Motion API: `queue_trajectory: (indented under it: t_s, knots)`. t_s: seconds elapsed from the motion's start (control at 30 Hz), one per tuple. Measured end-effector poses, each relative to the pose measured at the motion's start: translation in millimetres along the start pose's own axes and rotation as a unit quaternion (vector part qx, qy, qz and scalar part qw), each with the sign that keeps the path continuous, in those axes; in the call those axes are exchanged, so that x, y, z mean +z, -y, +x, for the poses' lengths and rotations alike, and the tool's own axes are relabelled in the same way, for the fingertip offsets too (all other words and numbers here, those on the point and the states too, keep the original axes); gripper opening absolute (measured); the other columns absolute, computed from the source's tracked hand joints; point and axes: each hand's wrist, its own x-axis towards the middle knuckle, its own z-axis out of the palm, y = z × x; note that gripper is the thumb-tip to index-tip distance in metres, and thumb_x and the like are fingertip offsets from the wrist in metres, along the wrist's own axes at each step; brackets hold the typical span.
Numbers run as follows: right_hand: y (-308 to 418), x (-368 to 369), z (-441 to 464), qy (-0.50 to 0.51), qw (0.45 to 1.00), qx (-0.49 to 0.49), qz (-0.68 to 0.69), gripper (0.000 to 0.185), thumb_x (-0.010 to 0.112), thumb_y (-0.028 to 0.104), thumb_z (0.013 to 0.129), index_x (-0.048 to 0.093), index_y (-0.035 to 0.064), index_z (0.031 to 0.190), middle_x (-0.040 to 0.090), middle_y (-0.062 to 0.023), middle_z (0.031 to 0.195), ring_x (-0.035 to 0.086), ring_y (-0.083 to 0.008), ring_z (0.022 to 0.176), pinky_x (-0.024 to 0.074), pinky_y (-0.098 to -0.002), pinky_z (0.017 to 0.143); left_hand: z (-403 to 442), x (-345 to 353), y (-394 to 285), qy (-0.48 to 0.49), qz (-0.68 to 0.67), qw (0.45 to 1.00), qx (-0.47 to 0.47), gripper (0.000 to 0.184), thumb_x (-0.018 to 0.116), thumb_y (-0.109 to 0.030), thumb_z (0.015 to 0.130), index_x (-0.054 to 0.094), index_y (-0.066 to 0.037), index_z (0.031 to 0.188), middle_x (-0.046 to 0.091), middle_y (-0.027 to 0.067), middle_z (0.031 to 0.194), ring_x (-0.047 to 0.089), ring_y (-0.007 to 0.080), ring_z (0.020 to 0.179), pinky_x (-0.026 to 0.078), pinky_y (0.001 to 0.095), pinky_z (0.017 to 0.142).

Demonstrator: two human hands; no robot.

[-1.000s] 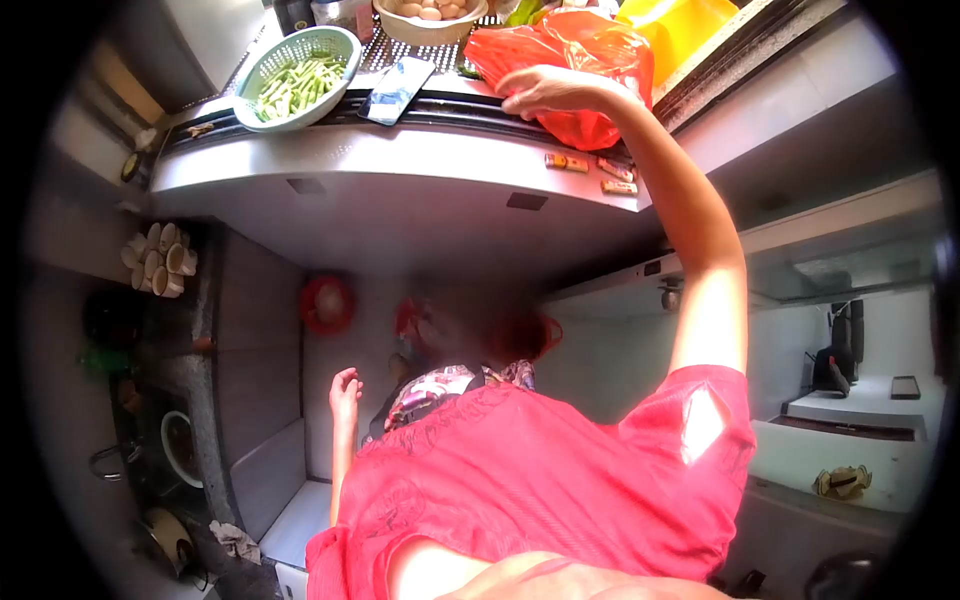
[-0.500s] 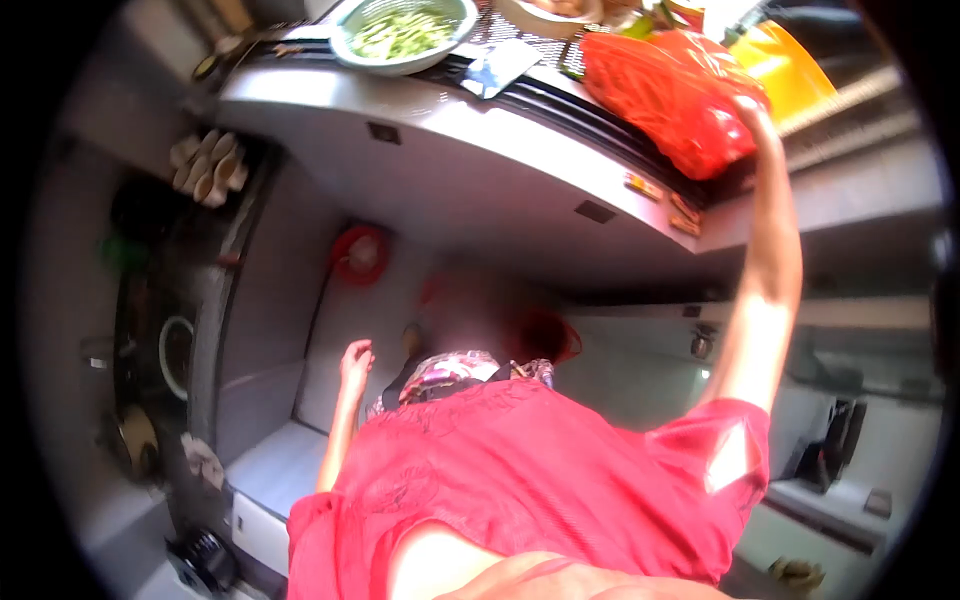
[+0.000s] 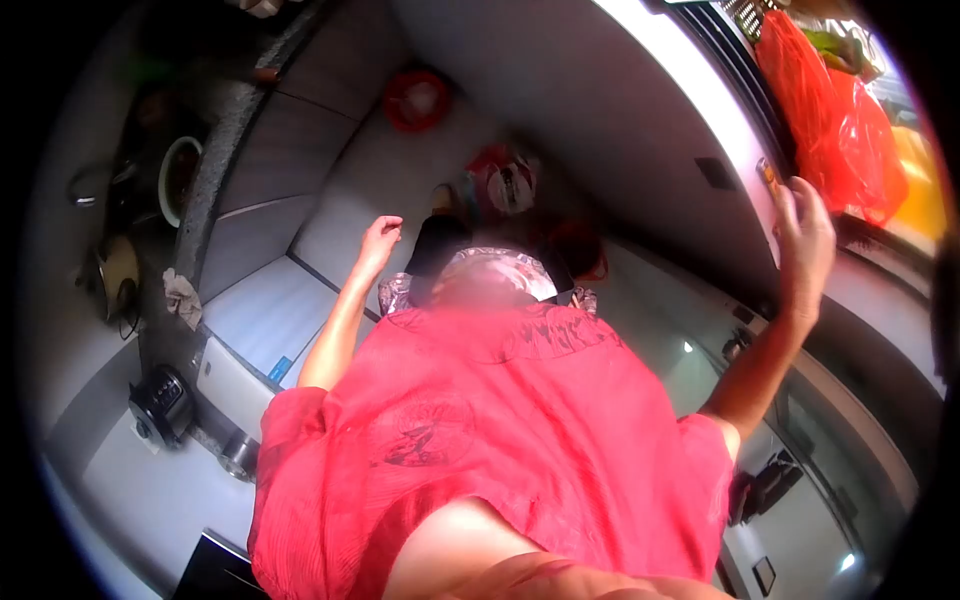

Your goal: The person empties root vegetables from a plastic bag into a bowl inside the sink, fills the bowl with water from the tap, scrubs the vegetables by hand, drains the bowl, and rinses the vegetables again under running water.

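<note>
On the right, my right hand (image 3: pixel 805 235) is at the pale counter edge (image 3: pixel 735 135), with its fingers stretched out and apart. Beside its fingertips lies a small yellow-and-dark object (image 3: pixel 768 176), too small to name. A red plastic bag (image 3: pixel 840 125) sits just beyond this hand, apart from it. My left hand (image 3: pixel 378 245) hangs in the air left of my body, over the floor. Its fingers are curled in, and I see nothing in them.
A yellow bag (image 3: pixel 918 175) stands behind the red one. On the floor are a red basin (image 3: pixel 417 98) and a printed bag (image 3: pixel 502 185). Along the left counter (image 3: pixel 222 150) are a white-rimmed bowl (image 3: pixel 180 180), a crumpled cloth (image 3: pixel 183 298) and a black appliance (image 3: pixel 160 405).
My right hand has let go of the red bag and moved down to the counter edge. The view has turned, so the counter now runs down the right side. My left hand stays curled.
</note>
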Motion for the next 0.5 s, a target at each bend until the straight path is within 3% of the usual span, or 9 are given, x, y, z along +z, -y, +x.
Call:
queue_trajectory:
  t_s: [0.1,0.23,0.3,0.5]
  knots:
    - [8.0,32.9,-16.3,0.11,0.993,0.038,0.011,0.042,0.06,0.032,0.089,0.059,0.003,0.12,0.065,-0.0175,0.11,0.064,-0.0264,0.1,0.0471,-0.0342,0.086,-1.9,-2.1,-4.2,0.019,-0.006,1.0,-0.024,0.026,0.054,-0.011,0.089,0.059,-0.002,0.113,0.063,0.0027,0.094,0.058,0.0096,0.08,0.045,0.0238,0.066]
    - [6.2,72.9,-36.3,0.212,0.977,-0.007,0.01,0.045,0.062,0.03,0.088,0.056,0.0032,0.123,0.063,-0.0185,0.115,0.062,-0.0286,0.105,0.0475,-0.0364,0.089,5.6,-4.1,-17.6,0.031,0.015,0.999,-0.026,0.026,0.053,-0.013,0.089,0.058,-0.003,0.114,0.063,0.0023,0.094,0.058,0.0097,0.08,0.044,0.0234,0.064]
    - [9.1,82.5,-39.9,0.263,0.964,-0.002,0.033,0.047,0.061,0.032,0.087,0.055,0.0018,0.122,0.06,-0.0199,0.119,0.056,-0.0341,0.111,0.0449,-0.0405,0.093,11.9,-5.5,-25.7,0.034,0.022,0.999,-0.026,0.027,0.053,-0.013,0.089,0.058,-0.004,0.114,0.063,0.0026,0.096,0.059,0.0098,0.08,0.044,0.0234,0.065]
    - [2.5,107.4,-56.8,0.312,0.949,0.021,0.036,0.047,0.06,0.03,0.087,0.054,0.0,0.123,0.059,-0.0212,0.119,0.056,-0.0349,0.112,0.0442,-0.0409,0.094,42.7,-8.0,-24.3,0.069,0.042,0.996,-0.032,0.027,0.054,-0.017,0.091,0.057,-0.007,0.116,0.061,0.0014,0.105,0.058,0.0094,0.085,0.044,0.0241,0.072]
